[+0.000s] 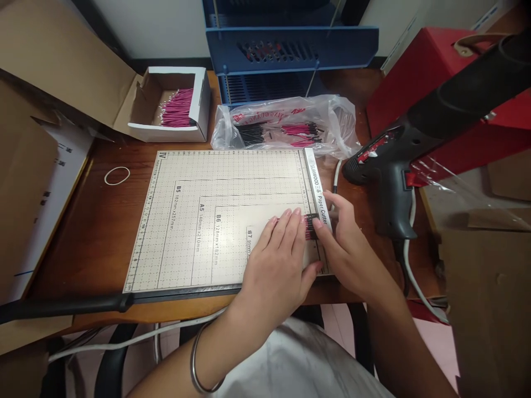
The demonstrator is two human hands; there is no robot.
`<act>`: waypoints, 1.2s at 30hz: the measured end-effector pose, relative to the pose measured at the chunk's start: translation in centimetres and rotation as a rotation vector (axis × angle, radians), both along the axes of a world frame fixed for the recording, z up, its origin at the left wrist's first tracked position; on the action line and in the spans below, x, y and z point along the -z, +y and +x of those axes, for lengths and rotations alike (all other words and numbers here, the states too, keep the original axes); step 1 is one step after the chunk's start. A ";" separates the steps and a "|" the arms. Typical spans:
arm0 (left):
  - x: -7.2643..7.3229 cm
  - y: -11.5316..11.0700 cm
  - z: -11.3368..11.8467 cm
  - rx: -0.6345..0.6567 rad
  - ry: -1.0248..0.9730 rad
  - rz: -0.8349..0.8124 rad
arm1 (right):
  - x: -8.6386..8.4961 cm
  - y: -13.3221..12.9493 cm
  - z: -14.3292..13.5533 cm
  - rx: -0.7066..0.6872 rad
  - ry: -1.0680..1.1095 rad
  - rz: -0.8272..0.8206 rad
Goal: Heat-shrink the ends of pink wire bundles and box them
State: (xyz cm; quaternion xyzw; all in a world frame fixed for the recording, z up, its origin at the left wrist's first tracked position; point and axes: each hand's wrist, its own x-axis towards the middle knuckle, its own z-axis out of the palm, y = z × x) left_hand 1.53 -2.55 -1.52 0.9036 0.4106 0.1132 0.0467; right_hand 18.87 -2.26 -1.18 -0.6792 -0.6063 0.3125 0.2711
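Observation:
A paper cutter (174, 221) with a printed grid lies on the wooden desk. My left hand (279, 254) rests flat on its lower right part, fingers stretched out and side by side. Under and beside those fingers sits a small bundle of red wires with black ends (311, 226), its red part mostly covered. The black ends lie against the cutter's white ruler strip (316, 177). My right hand (344, 243) is at that strip, its thumb touching the black ends and its index finger reaching over the strip's outer side, thumb and finger apart.
Behind the cutter lie a clear plastic bag (340, 124) of black and red wires and a white box (201, 110) of red wires. A heat gun (390, 177) stands at right beside a red case (431, 72). A rubber band (116, 176) and the cutter's black handle (83, 307) are left.

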 end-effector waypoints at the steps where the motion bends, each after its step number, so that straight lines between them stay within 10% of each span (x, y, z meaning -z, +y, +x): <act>1: -0.1 0.0 0.0 0.000 0.004 0.002 | 0.1 -0.3 0.2 0.002 0.012 -0.020; 36: 0.0 -0.1 0.6 0.029 0.011 -0.050 | -0.1 1.4 -1.0 0.043 -0.129 0.040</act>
